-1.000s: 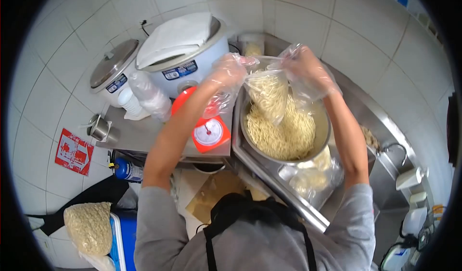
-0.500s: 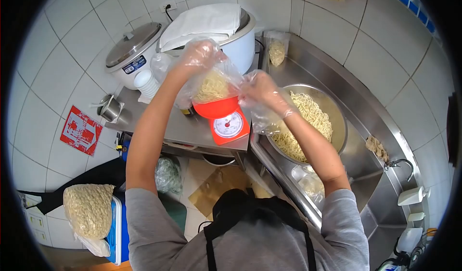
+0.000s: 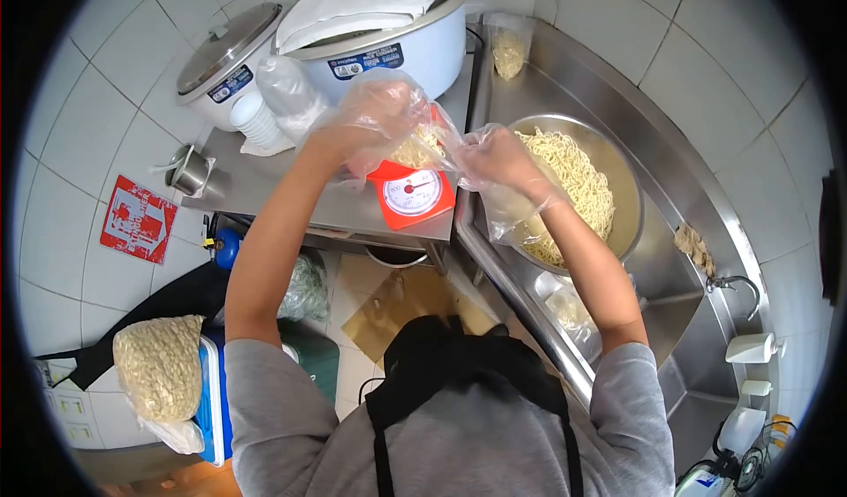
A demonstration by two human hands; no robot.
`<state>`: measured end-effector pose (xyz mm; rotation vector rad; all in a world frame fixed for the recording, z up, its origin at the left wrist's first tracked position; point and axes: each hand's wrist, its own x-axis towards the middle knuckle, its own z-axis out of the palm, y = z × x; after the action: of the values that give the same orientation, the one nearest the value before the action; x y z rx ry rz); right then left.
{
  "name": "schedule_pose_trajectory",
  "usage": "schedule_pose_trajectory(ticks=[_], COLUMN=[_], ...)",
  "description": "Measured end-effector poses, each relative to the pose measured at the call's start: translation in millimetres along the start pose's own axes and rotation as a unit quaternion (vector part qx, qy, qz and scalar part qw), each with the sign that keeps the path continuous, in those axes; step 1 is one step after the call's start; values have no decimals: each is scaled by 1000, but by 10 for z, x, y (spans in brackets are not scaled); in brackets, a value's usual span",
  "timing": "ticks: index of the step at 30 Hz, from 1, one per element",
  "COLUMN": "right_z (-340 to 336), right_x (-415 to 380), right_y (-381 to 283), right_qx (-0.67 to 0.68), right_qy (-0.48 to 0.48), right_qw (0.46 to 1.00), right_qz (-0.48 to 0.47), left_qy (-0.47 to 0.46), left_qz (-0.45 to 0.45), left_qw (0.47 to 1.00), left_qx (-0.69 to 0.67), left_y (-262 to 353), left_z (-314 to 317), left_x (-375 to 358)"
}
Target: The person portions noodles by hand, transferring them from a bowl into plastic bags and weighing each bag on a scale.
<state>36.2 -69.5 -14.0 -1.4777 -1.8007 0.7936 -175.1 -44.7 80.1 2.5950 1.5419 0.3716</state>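
Observation:
My left hand (image 3: 381, 113), in a clear plastic glove, is closed on the edge of a clear plastic bag (image 3: 448, 137) above the red kitchen scale (image 3: 388, 215). From the other side my right hand (image 3: 505, 157), gloved too, pinches the same bag. A portion of noodles (image 3: 415, 151) shows through the plastic over the scale's red pan, partly hidden by my left hand. The white dial faces me. Just right of my right hand, a large metal bowl (image 3: 632, 193) holds a heap of yellow noodles (image 3: 578, 184).
Two rice cookers (image 3: 388, 43) stand behind the scale, one under a white cloth (image 3: 362, 3). Stacked white cups (image 3: 254, 119) are at left. A bagged noodle portion (image 3: 507, 54) lies in the steel sink (image 3: 565, 65); more bags (image 3: 569, 307) sit below the bowl.
My left hand has come closer to my right, and the bag between them is drawn narrower over the noodles. The view has shifted, so the scale and bowl appear higher.

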Motion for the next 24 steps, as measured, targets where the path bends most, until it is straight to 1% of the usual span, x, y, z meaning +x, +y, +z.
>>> schedule_pose_trajectory(ticks=[1,2,3,4,5,6,8,9,11,12,13,14,15,17,18,20,21,22,23,24], right_z=[-61,-112,-161,-211,-276,-314,-361,-331,-205,-170,-137,-131,-125,-143,-183,-250,-152,-124,-99,-91], right_x=[-41,-74,-106,-131,-148,-170,-196,-169,-77,-59,-38,-36,-40,-55,-88,-145,-71,1,76,165], right_y=[-30,-39,-48,-65,-129,-162,-187,-121,76,117,154,122,88,-32,-145,-333,-235,-238,-276,-267], right_qx=[-20,-18,13,45,41,44,44,47,25,28,25,21,24,-8,-8,15,-21,-23,-1,24], right_qy=[-8,-8,-28,-47,-63,-62,-67,-64,-27,-24,-11,3,6,178,181,219,295,297,192,84], right_qw=[1000,1000,999,998,997,997,997,997,998,998,998,997,997,979,978,973,933,932,972,994], right_qz=[-20,-16,-11,-6,9,12,-3,-1,-49,-48,-60,-73,-73,-101,-103,-75,-206,-207,-137,-63], left_qy=[23,46,42,46,50,46,5,2,43,40,99,158,157,66,68,112,113,120,126,124], left_qz=[64,127,129,155,179,181,141,143,177,180,197,213,215,76,78,77,80,58,36,39], left_qw=[997,987,987,987,981,981,960,960,982,982,969,948,948,965,965,961,961,975,984,984], left_qx=[42,83,83,12,-57,-57,-243,-241,-52,-50,-114,-177,-174,-243,-241,-239,-239,-179,-119,-119], left_y=[-32,-28,-9,9,37,66,164,241,404,360,269,302,318,384,323,145,87,36,7,-29], left_z=[25,38,60,76,80,89,70,54,19,103,255,261,257,214,252,331,321,313,291,237], left_x=[-36,-66,-77,-85,-94,-108,-147,-175,-214,-177,-122,-103,-121,-168,-136,-59,-26,9,39,109])
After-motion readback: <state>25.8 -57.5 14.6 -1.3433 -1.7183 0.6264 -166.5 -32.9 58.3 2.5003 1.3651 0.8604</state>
